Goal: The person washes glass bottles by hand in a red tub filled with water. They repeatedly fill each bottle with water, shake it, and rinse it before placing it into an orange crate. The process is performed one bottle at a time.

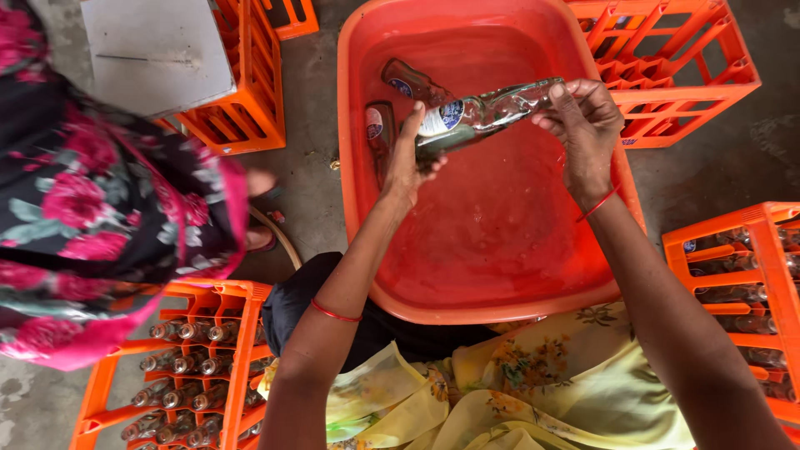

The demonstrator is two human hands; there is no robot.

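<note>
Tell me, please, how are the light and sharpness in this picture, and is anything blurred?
Head view: soft, even daylight with weak shadows; the glass bottle in both hands shows small glints; the water in the orange tub blurs the two sunken bottles; the floral cloth at the left edge is slightly soft.

Glossy clear glass bottle (475, 117) (paper label), smooth wet plastic tub (500, 250).

Bare arms, thin red bangles, yellow floral garment (533, 383) over the lap.
</note>
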